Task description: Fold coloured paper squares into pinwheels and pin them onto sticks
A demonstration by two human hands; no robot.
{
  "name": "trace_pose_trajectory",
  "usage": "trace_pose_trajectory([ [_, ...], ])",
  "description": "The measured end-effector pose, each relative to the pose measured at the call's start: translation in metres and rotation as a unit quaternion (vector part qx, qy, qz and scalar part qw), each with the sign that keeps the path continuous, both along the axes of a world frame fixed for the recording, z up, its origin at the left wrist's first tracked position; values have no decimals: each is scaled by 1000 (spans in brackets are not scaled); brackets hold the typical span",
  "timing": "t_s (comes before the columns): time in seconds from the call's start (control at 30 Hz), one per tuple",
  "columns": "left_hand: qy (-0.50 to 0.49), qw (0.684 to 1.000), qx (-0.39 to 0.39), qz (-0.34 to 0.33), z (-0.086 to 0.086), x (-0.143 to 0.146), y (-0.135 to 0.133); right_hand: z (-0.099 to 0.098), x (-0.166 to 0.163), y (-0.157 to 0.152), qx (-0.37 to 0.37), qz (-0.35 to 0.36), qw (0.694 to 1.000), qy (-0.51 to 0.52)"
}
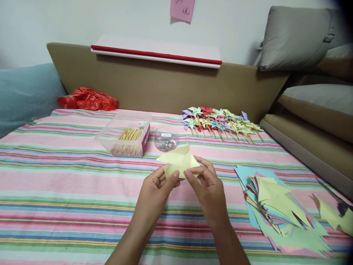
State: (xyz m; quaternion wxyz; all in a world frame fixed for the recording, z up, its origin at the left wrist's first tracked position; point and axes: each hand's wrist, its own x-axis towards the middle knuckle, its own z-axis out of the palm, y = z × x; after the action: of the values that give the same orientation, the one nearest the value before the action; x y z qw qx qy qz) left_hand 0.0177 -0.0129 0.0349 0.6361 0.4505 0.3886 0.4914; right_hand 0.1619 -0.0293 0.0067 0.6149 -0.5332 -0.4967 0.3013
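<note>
A pale yellow paper cut with pointed flaps [179, 159] is held up above the striped cloth. My left hand [157, 183] is closed on its lower left edge, thumb in front and fingers behind. My right hand [207, 186] pinches the lower right part, its thumb and forefinger close to the left thumb. Just beyond the paper stands a small clear round container [166, 142] with small shiny metal pieces. Left of that is a clear plastic box [125, 147] with many thin wooden sticks [131, 134]. The paper's back side is hidden by the fingers.
Several finished paper pinwheels on sticks [217, 123] lie at the back right. A stack of cut coloured paper [278, 206] sits at the right, beside scissors [342, 206] and a loose yellow piece [329, 215]. A red plastic bag [89, 99] lies at the back left. Grey cushions [296, 38] border the right.
</note>
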Motion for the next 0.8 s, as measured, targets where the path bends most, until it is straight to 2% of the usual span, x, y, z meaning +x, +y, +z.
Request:
trace_pose_trajectory([
  [0.2, -18, 1000, -4, 12, -1, 1, 0, 2, -5, 0, -9, 4, 999, 33],
  [0.6, 6, 1000, 16, 13, -1, 2, -2, -2, -10, 0, 8, 4, 1000, 25],
  [0.73, 19, 999, 35, 18, 1, 2, -4, 5, -14, -1, 22, -15, 992, 122],
  [0.8, 21, 998, 49, 16, 4, 1, -4, 10, -11, -2, -4, -9, 985, 174],
])
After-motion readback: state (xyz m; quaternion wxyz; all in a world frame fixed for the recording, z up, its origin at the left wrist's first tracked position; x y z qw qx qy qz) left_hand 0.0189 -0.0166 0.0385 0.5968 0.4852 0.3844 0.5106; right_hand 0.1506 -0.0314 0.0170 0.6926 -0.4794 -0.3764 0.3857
